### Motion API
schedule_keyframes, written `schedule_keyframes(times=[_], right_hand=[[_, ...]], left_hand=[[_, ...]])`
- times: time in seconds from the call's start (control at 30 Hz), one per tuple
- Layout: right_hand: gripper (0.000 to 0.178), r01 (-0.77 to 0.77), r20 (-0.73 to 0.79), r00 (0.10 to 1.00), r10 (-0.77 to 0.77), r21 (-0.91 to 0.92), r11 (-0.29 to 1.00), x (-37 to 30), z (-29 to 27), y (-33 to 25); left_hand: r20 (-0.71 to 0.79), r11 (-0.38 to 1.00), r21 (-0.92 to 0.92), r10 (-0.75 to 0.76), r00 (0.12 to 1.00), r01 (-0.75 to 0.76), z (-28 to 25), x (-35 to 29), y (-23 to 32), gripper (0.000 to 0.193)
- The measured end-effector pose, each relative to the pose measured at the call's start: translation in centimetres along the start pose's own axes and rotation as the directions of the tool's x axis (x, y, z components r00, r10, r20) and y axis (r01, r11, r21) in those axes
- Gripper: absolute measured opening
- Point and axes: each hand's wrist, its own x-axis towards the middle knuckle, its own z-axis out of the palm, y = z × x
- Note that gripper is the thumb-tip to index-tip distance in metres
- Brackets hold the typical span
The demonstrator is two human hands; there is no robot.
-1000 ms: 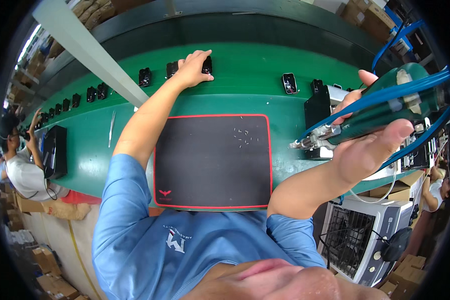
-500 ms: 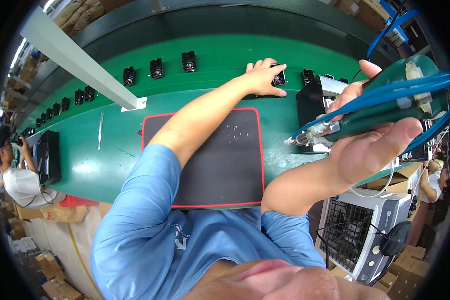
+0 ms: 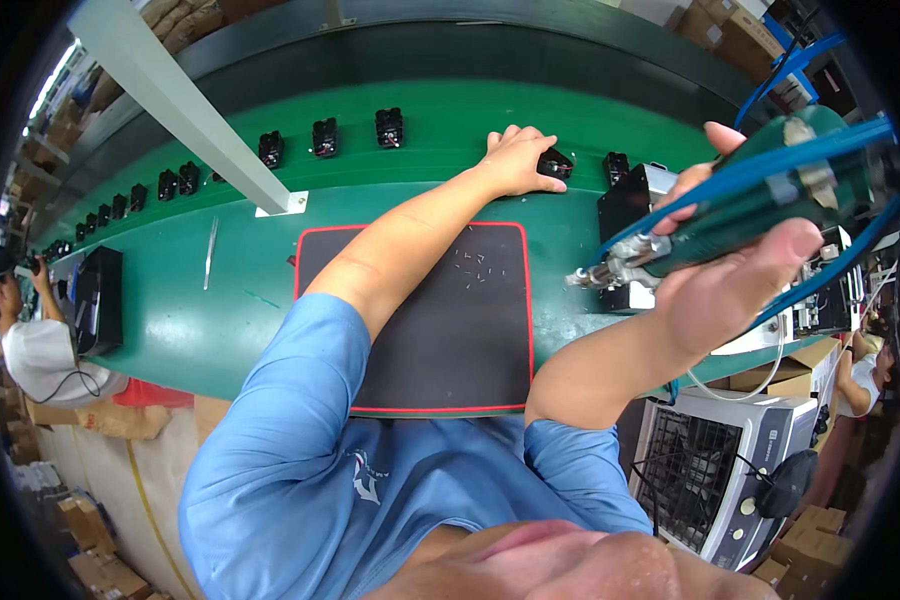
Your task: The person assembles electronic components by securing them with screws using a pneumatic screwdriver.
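Note:
At the far side of the green bench, my left hand (image 3: 518,163) is closed with thumb and fingers around a small black device (image 3: 555,163), which is partly covered by the hand. My right hand (image 3: 715,300) holds a green cylindrical air tool (image 3: 740,210) with a metal nozzle, at the right. The tool lies across the palm; some fingers show past its far side and the thumb sticks out along the near side. Blue air hoses (image 3: 770,175) run over the tool. Below my left forearm lies a dark mat (image 3: 440,340) with a red border.
Several black devices (image 3: 389,128) stand in a row along the green strip. Tiny white bits (image 3: 478,265) lie on the mat, tweezers (image 3: 211,252) left of it. A grey post (image 3: 185,110) rises from the bench. A cooler (image 3: 730,470) stands lower right; a co-worker (image 3: 45,345) is at left.
My left hand has closed in on the black device, which now looks tilted. The air tool and my right hand have shifted slightly left in the picture. The whole view has moved a little.

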Motion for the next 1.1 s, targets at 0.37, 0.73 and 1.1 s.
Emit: schedule_keyframes(times=[0.37, 0.73, 1.1], right_hand=[[0.101, -0.014, -0.017, 1.0, 0.013, -0.05, 0.999, -0.3, 0.1, -0.8], [0.09, -0.082, -0.019, 0.996, 0.082, 0.002, 0.997, -1.2, 0.3, -0.7], [0.09, -0.089, 0.071, 0.994, 0.079, 0.141, 0.986, -2.9, 4.1, 1.2]], left_hand=[[-0.155, 0.959, -0.011, -0.281, 0.947, 0.283, 0.9, 0.7, 3.6, 0.084], [-0.308, 0.979, -0.193, -0.125, 0.943, 0.067, -2.8, -3.3, 1.7, 0.059], [0.044, 0.9, -0.264, 0.371, 0.928, -0.348, -7.2, -27.1, 1.7, 0.066]])
